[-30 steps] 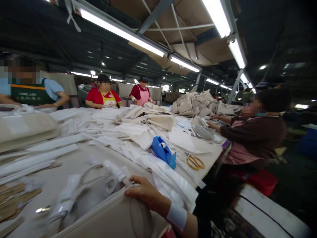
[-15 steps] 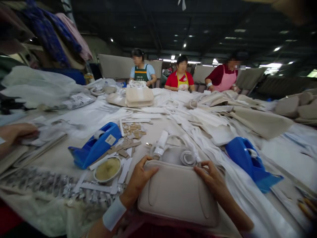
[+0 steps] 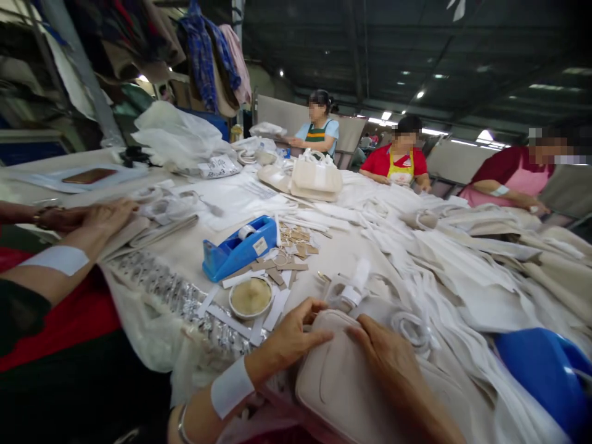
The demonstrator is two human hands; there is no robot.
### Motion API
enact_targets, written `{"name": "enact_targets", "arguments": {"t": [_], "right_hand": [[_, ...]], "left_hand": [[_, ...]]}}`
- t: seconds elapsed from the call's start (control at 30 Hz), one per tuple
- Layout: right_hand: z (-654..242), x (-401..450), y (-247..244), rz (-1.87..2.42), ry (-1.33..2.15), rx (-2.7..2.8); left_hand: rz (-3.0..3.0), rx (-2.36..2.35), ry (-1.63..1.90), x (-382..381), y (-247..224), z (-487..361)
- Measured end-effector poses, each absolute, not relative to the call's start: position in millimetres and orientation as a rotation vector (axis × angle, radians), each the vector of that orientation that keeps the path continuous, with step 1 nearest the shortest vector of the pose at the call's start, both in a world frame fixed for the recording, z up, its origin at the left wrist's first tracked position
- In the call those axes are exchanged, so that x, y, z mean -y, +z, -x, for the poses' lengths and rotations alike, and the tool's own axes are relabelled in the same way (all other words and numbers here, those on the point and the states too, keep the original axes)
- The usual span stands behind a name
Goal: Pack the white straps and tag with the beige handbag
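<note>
A beige handbag point(image 3: 330, 382) stands tilted at the table's near edge in front of me. My left hand point(image 3: 296, 333) grips its top left corner, thumb on the near face and fingers behind the edge. My right hand point(image 3: 393, 357) is on the top edge further right, its fingers bent over the bag and its forearm covering the bag's right side. Just behind the bag lie a white-wrapped strap part point(image 3: 354, 287) and a coiled strap point(image 3: 411, 324). A round dish of yellowish paste point(image 3: 251, 296) is left of my left hand.
A blue tape dispenser point(image 3: 240, 246) stands beyond the dish, near cardboard scraps point(image 3: 296, 240). Another blue dispenser point(image 3: 541, 376) is at right. A co-worker's hands point(image 3: 108, 216) work at left. Another handbag point(image 3: 317, 179) stands further back, and white material point(image 3: 444, 265) covers the right side.
My view has swung left, so the table things appear further right. My right hand has shifted inward along the bag's top, closer to my left hand. The bag appears turned.
</note>
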State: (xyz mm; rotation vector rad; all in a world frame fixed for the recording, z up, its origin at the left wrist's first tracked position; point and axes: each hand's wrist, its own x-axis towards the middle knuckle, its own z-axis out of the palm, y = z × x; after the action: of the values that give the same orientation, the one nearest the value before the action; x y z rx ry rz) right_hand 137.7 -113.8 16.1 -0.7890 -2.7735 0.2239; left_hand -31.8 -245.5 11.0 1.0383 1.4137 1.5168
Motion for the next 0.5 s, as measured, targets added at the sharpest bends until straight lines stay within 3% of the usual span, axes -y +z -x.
{"name": "enact_targets", "arguments": {"t": [0.1,0.27,0.5], "right_hand": [[-144.5,109.5,9.0,0.836,0.305,2.727],[-150.8,104.2,6.5,0.868,0.464,2.709],[-149.5,113.7,12.2,0.912,0.592,2.584]], "left_hand": [[-0.873,-1.534,1.657,265.0,6.6,39.5],[-0.74,-1.426,1.501,268.8,-12.6,28.0],[-0.764,-1.339,1.576,247.4,-14.3,20.4]]}}
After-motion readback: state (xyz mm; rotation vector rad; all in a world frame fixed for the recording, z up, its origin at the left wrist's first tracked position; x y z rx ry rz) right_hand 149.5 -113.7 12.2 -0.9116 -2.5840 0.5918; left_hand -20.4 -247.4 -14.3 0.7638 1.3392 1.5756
